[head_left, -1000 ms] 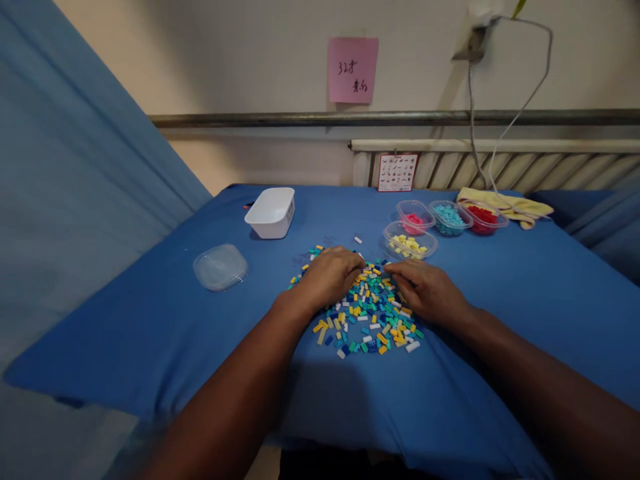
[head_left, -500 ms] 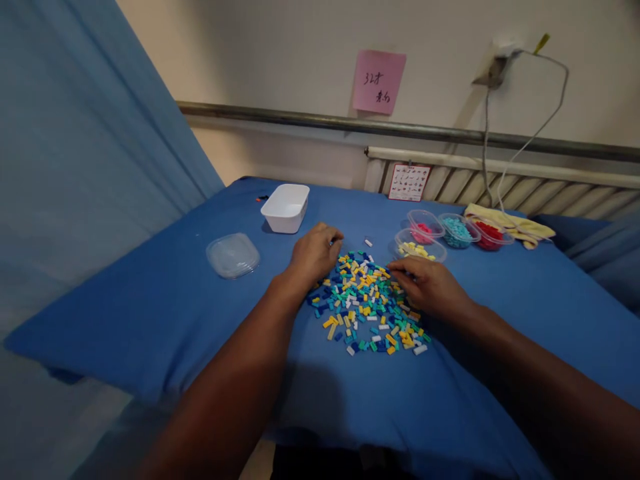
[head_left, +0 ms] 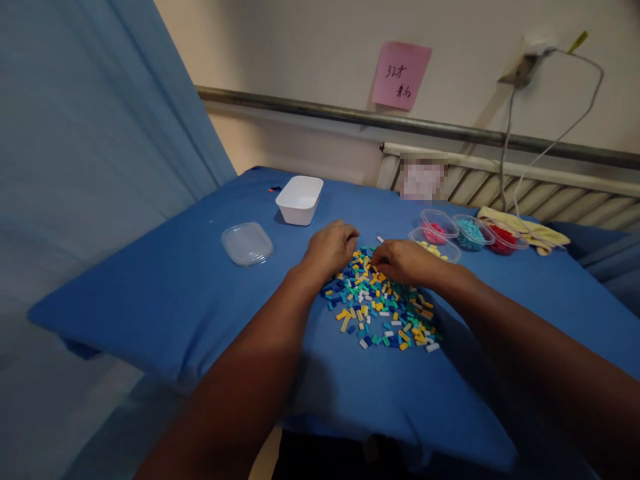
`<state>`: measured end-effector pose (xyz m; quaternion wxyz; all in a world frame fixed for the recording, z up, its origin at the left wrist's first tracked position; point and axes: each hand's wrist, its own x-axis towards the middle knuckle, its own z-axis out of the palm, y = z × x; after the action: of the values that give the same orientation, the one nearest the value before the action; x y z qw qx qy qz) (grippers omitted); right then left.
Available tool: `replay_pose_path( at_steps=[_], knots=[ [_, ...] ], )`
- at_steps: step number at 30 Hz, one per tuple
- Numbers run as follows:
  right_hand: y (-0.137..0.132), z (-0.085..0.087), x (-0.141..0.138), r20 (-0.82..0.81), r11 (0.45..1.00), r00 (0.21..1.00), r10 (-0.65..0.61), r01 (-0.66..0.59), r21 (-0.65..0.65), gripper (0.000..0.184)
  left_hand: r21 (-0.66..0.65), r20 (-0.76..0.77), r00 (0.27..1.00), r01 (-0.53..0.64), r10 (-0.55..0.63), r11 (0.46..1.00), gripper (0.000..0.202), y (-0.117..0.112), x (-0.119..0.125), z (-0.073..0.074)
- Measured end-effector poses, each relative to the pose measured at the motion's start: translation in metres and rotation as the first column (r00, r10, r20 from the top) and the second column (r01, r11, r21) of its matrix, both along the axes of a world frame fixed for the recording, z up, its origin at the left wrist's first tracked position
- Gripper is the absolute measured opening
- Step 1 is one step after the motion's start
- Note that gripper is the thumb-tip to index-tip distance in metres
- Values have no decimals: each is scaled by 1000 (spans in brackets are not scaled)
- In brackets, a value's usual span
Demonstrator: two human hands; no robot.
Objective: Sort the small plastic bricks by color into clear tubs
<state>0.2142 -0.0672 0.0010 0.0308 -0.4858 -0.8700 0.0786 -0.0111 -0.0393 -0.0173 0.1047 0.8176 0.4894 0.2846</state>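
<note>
A spread heap of small toy building bricks (head_left: 370, 297) in yellow, white, green, teal and dark blue lies on the blue cloth (head_left: 195, 307). My left hand (head_left: 333, 247) rests at the heap's upper left edge, fingers curled down and together. From the right, my right hand (head_left: 407, 260) reaches over the heap's far side with its fingertips pinched among the bricks. Whatever either hand grips is too small or hidden to make out. One white brick (head_left: 381, 239) lies apart, just beyond the right hand.
Behind my right hand stand clear tubs of yellow bricks (head_left: 433, 249), pink bricks (head_left: 435, 233), light blue bricks (head_left: 470, 233) and red bricks (head_left: 501, 240). A yellow cloth (head_left: 537, 231) lies farther right. Left of the heap are a white container (head_left: 297, 212) and a clear lid (head_left: 247, 244).
My right hand has moved left across the far side of the heap, closer to my left hand. The left hand stays at the heap's edge. The whole view has shifted slightly.
</note>
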Motion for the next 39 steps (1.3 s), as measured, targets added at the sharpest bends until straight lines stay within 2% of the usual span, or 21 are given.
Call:
replay_pose_path(
  at_steps=[4, 8, 11, 14, 16, 17, 18, 20, 21, 23, 26, 28, 32, 39],
  knots=[
    [5, 5, -3, 42, 999, 999, 9, -8, -32, 27, -19, 45, 999, 3, -2, 1000, 31, 1, 0, 1],
    [12, 6, -8, 66, 998, 998, 17, -13, -57, 25, -90, 238, 971, 43, -21, 995, 27, 3, 2, 0],
    [10, 7, -7, 36, 998, 999, -1, 3, -60, 20, -231, 463, 886, 119, 1, 966, 18, 3, 4, 1],
    [-1, 5, -2, -31, 999, 999, -19, 18, -30, 17, -348, 648, 759, 234, 53, 908, 11, 2, 7, 5],
    [-12, 0, 3, -184, 998, 981, -64, 66, 4, 16, -396, 731, 676, 310, 92, 865, 10, 0, 10, 8],
    [-19, -3, 5, -316, 993, 943, -105, 115, 12, 16, -414, 761, 640, 345, 112, 843, 11, -2, 13, 10],
    [-25, -6, 7, -470, 985, 869, -153, 172, -2, 16, -430, 782, 610, 382, 126, 818, 12, -5, 15, 12],
    [-39, -13, 10, -731, 959, 634, -253, 264, -103, 20, -448, 813, 568, 463, 132, 765, 13, -12, 22, 13],
    [-46, -16, 11, -802, 945, 516, -300, 278, -175, 25, -447, 823, 555, 498, 123, 743, 15, -16, 26, 14],
    [-58, -19, 13, -867, 915, 318, -384, 259, -310, 35, -428, 832, 549, 536, 85, 728, 19, -24, 34, 14],
    [-69, -20, 15, -878, 877, 129, -461, 216, -429, 39, -390, 812, 584, 528, 11, 755, 19, -36, 44, 14],
    [-73, -19, 17, -875, 866, 70, -480, 201, -459, 40, -376, 788, 616, 515, -27, 770, 18, -41, 48, 14],
    [-75, -19, 19, -879, 865, 48, -475, 210, -456, 39, -371, 744, 666, 472, -48, 800, 19, -46, 53, 15],
    [-73, -22, 17, -871, 857, 29, -491, 194, -477, 38, -408, 742, 670, 481, -25, 776, 19, -49, 53, 14]
  ],
)
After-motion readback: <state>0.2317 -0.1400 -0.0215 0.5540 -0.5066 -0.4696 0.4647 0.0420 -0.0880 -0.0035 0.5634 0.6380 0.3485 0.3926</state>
